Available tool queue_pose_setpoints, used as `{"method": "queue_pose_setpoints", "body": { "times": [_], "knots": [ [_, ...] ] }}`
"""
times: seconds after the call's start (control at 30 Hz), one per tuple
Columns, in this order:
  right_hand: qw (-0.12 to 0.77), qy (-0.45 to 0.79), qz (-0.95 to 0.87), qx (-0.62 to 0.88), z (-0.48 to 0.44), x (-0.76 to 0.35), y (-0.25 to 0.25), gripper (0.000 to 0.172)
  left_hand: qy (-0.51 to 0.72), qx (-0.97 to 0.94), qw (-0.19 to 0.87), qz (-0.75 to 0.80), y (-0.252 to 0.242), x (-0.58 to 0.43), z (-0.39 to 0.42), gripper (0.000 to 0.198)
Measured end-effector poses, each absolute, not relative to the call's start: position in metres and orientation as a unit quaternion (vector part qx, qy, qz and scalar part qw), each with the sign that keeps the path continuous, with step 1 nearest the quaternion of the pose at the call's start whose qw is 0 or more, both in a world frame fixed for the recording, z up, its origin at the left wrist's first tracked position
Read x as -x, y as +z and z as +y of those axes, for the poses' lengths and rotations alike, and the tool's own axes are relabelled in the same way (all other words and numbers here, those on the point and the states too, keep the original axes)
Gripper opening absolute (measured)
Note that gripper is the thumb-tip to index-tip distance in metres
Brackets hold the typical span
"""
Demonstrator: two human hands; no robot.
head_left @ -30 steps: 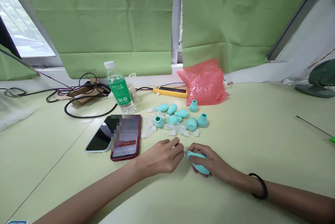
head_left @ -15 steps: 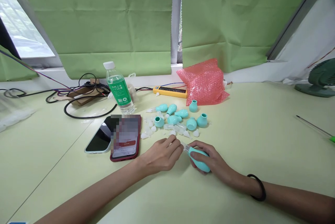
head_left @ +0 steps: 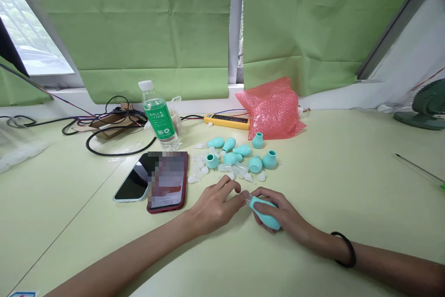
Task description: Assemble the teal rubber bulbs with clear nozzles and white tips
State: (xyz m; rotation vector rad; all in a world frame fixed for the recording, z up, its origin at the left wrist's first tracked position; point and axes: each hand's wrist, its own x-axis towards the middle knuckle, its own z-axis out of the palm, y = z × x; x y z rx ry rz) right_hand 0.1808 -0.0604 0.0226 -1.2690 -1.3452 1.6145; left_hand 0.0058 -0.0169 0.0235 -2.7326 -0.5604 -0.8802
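My right hand (head_left: 278, 211) is wrapped around a teal bulb syringe (head_left: 267, 216), its clear tip (head_left: 249, 199) pointing left. At that tip are the thumb and fingertips of my left hand (head_left: 217, 206), closed on the clear nozzle while one finger arches above. Just beyond my hands lies a loose group of teal bulbs (head_left: 242, 150), some with clear tips fitted. Among them, open-mouthed teal pieces (head_left: 269, 160) stand upright or tilted. Clear nozzles (head_left: 236, 169) and small whitish caps (head_left: 261, 176) are scattered in front of the bulbs.
Two phones (head_left: 167, 195) lie left of the pile. Behind them stands a water bottle (head_left: 160, 118) beside tangled black cables (head_left: 118, 153). A yellow power strip (head_left: 227, 122) and a pink bubble-wrap bag (head_left: 273, 111) are at the back. Far right are a screwdriver (head_left: 419, 171) and a fan (head_left: 424, 107).
My left hand has shifted slightly right and changed its finger position, with one finger now raised and fingertips farther onto the clear tip. The right hand keeps its hold on the bulb.
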Motion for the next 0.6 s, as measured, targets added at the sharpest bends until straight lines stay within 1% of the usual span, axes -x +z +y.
{"method": "queue_pose_setpoints", "body": {
  "times": [0.13, 0.2, 0.27, 0.37, 0.43, 0.5, 0.6],
  "knots": [
    [0.342, 0.617, -0.517, 0.485, -0.061, -0.182, 0.020, 0.020, -0.300, 0.934, 0.157, -0.116, 0.020, -0.003, -0.017, 0.013],
    [0.362, 0.614, -0.515, 0.477, -0.062, -0.182, 0.017, 0.020, -0.319, 0.929, 0.138, -0.125, 0.019, -0.004, -0.018, 0.013],
    [0.387, 0.612, -0.510, 0.463, -0.063, -0.182, 0.015, 0.020, -0.366, 0.912, 0.055, -0.179, 0.018, -0.007, -0.021, 0.011],
    [0.424, 0.607, -0.502, 0.447, -0.064, -0.182, 0.013, 0.021, -0.420, 0.846, -0.148, -0.292, 0.018, -0.012, -0.024, 0.010],
    [0.447, 0.596, -0.492, 0.451, -0.064, -0.183, 0.011, 0.022, -0.426, 0.794, -0.244, -0.359, 0.019, -0.013, -0.022, 0.012],
    [0.457, 0.589, -0.482, 0.460, -0.062, -0.184, 0.010, 0.023, -0.414, 0.771, -0.271, -0.400, 0.018, -0.012, -0.016, 0.012],
    [0.438, 0.581, -0.502, 0.466, -0.061, -0.185, 0.010, 0.025, -0.362, 0.792, -0.251, -0.423, 0.011, -0.008, -0.005, 0.008]
  ]
}}
